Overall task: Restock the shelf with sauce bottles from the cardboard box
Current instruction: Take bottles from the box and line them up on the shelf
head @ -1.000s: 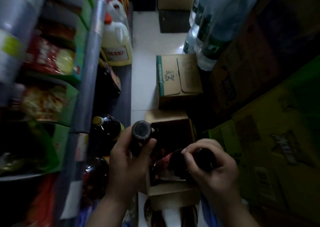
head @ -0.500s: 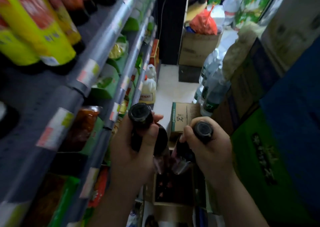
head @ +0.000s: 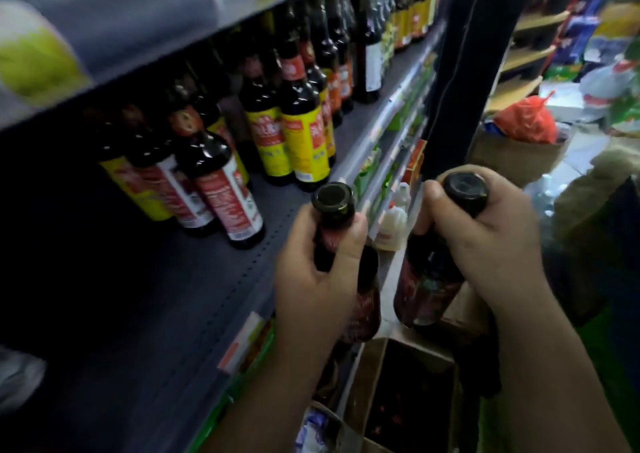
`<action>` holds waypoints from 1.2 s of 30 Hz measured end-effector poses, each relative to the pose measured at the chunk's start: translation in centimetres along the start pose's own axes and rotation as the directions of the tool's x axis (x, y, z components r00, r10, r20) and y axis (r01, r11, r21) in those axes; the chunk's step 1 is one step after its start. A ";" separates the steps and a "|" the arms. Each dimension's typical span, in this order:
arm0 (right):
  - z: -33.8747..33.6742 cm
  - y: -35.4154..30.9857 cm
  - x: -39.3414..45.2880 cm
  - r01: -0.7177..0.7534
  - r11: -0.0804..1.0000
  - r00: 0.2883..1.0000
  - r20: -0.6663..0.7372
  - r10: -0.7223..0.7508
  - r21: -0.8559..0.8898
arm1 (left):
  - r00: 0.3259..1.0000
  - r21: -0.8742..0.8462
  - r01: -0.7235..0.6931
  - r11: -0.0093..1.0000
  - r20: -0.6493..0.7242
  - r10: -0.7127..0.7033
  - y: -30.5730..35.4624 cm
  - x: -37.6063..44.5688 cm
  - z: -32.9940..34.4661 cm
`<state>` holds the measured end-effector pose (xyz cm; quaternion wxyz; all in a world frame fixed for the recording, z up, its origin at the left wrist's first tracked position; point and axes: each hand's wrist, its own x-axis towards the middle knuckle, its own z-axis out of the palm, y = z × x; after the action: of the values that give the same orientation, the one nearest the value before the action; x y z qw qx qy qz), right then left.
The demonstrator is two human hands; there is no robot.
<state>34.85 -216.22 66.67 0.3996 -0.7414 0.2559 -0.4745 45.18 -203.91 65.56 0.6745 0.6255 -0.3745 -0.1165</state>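
Observation:
My left hand (head: 317,279) grips the neck of a dark sauce bottle (head: 363,300) with a black cap, held upright beside the front edge of the grey shelf (head: 180,297). My right hand (head: 485,241) grips a second dark sauce bottle (head: 427,279) by its neck, a little to the right over the aisle. The open cardboard box (head: 367,376) lies below both bottles on the floor, dark bottles inside it. On the shelf stand red-labelled bottles (head: 225,193) and yellow-labelled bottles (head: 301,141), with bare shelf in front of them.
A higher shelf edge (head: 114,27) overhangs at top left. Lower shelves with green packets (head: 367,172) run under the grey shelf. A dark upright post (head: 460,72) stands behind my hands. A box with a red bag (head: 523,123) sits in the aisle; stacked goods line the right side.
Both hands lifted the two bottles out of the cardboard box up to shelf height. My view has risen from the floor to the bottle shelf.

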 end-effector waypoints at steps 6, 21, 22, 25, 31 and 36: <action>3.4 -3.5 3.3 0.110 0.984 0.970 0.203 -0.137 0.139 | 0.976 0.062 -0.005 0.998 -0.218 0.018 2.9 0.1 -3.6; 16.9 -10.8 3.1 0.055 0.851 0.814 0.470 -0.342 0.523 | 0.741 0.347 0.020 0.938 -0.635 0.219 7.1 -1.3 -14.1; 17.8 -11.2 2.9 0.023 0.838 0.806 0.486 -0.338 0.545 | 0.727 0.364 0.042 0.930 -0.650 0.222 7.1 -1.3 -14.6; 20.6 -11.7 2.5 -0.029 0.803 0.774 0.521 -0.358 0.595 | 0.667 0.388 0.111 0.915 -0.712 0.220 6.5 -1.2 -16.1; 26.4 -12.4 3.1 -0.036 0.811 0.736 0.564 -0.374 0.585 | 0.580 0.377 0.218 0.900 -0.792 0.191 4.9 0.3 -18.2; 28.7 -13.0 3.9 0.013 0.803 0.707 0.562 -0.430 0.596 | 0.527 0.367 0.235 0.900 -0.826 0.199 3.8 1.8 -19.1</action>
<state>62.57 -202.01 72.83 0.5969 -0.7396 -0.1500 -0.2724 57.63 -189.86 70.99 0.6108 0.7397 -0.0075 0.2822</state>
